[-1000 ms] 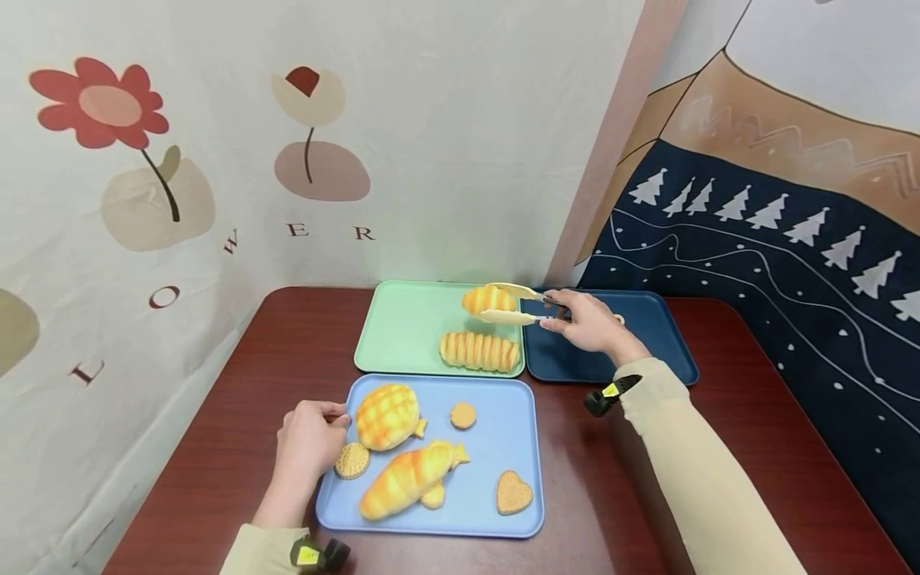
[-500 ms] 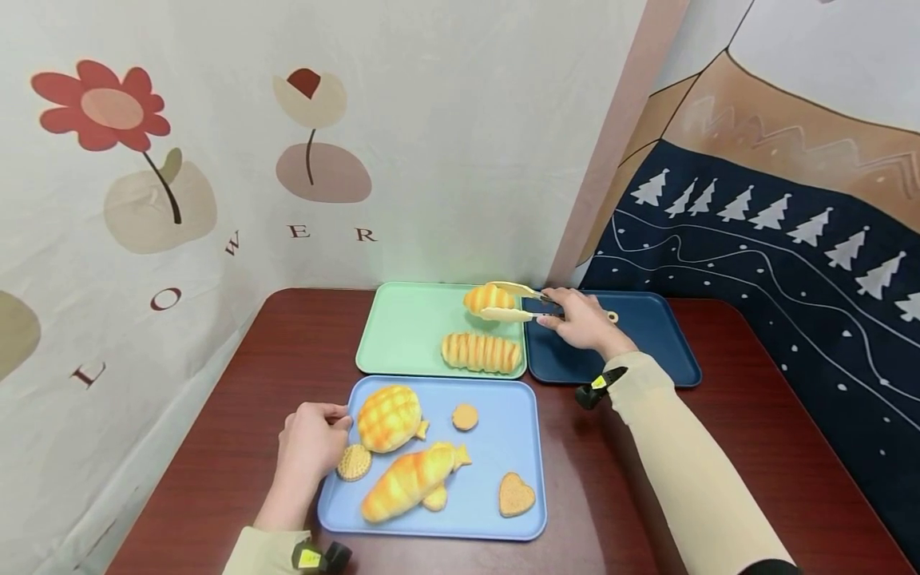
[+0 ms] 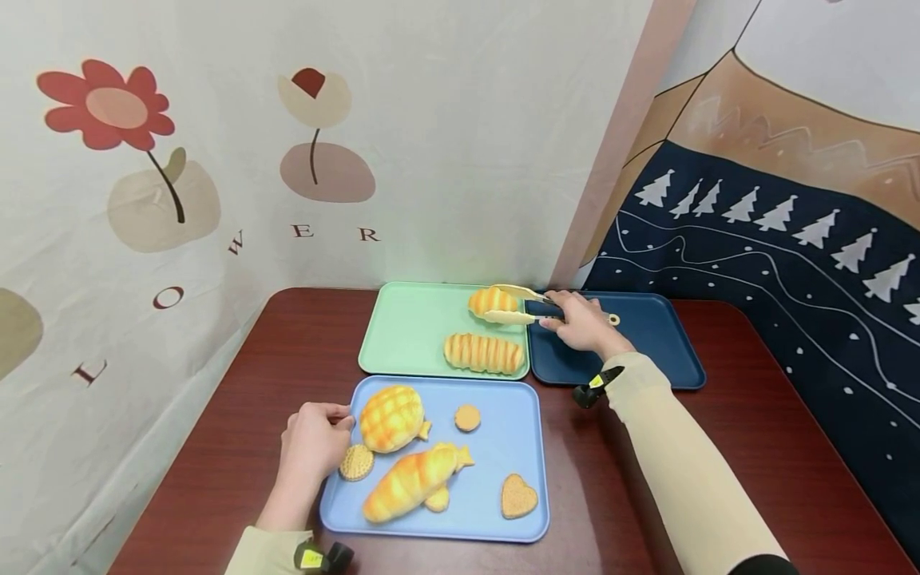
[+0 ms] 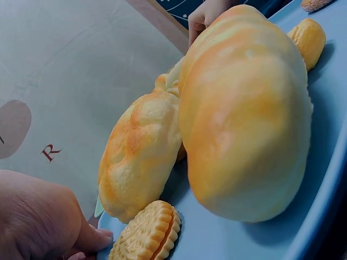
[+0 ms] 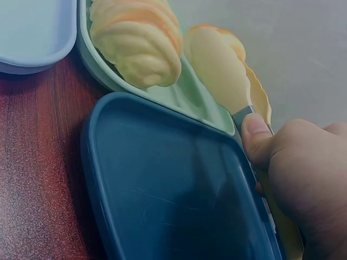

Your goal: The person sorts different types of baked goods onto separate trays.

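My right hand (image 3: 585, 323) grips cream tongs (image 3: 513, 305), whose tips clamp a small striped bun (image 3: 492, 300) over the far right part of the green tray (image 3: 410, 331). A longer ridged loaf (image 3: 481, 353) lies on that tray near its front right corner. In the right wrist view the thumb (image 5: 257, 138) presses the tongs (image 5: 227, 81) beside the loaf (image 5: 138, 43). My left hand (image 3: 316, 443) holds the left edge of the light blue tray (image 3: 496, 447), next to a round sandwich biscuit (image 3: 356, 461) and a pineapple-pattern bun (image 3: 391, 418). A long loaf (image 3: 411, 481) lies in the tray's middle.
A dark blue tray (image 3: 647, 339) lies under my right wrist. On the light blue tray also sit a small round biscuit (image 3: 467, 417) and a heart biscuit (image 3: 518, 496). The dark wooden table (image 3: 237, 407) meets cloth-covered walls at the back and right.
The tongs with the small bun have sunk slightly toward the green tray. My left hand has stayed on the light blue tray's edge.
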{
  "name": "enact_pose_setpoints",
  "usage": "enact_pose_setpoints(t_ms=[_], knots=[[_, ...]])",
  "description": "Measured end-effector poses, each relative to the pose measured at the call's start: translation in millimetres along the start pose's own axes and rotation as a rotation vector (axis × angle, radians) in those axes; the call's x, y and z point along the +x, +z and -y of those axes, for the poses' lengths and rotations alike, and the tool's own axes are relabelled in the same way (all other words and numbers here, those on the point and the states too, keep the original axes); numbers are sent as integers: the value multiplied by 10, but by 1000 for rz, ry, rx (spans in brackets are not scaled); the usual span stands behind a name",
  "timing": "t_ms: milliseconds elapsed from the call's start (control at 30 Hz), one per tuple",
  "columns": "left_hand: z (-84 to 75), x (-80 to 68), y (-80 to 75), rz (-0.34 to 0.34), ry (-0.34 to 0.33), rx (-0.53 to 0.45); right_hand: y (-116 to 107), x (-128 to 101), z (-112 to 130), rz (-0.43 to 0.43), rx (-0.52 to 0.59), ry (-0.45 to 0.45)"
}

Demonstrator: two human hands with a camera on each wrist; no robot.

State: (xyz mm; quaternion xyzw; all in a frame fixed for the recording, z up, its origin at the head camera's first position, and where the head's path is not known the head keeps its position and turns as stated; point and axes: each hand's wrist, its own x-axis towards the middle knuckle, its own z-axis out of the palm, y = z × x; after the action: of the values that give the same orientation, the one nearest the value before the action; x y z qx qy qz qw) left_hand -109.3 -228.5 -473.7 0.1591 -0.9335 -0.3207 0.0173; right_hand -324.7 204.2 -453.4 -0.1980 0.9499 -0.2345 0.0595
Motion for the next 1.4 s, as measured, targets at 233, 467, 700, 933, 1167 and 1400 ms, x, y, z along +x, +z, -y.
enact_pose_setpoints(t_ms=[233,467,700,933,1167,1400], knots=[[-9,-4,3,2,2,3,-21,-9,-23,-3,-28,5],[5,1,10,-6,6,6,-27,-20,-29,27,-38,-11],[5,-5,11,0,8,2,-76,-52,-22,23,-28,-4],[-6,-20,-9,11,-4,3,-148,-142,-15,2,-2,-12],[6,-13,0,11,3,8,-198,-266,8,-20,58,-30],[-6,-15,4,7,9,8,-231,-368,51,-42,138,-51]])
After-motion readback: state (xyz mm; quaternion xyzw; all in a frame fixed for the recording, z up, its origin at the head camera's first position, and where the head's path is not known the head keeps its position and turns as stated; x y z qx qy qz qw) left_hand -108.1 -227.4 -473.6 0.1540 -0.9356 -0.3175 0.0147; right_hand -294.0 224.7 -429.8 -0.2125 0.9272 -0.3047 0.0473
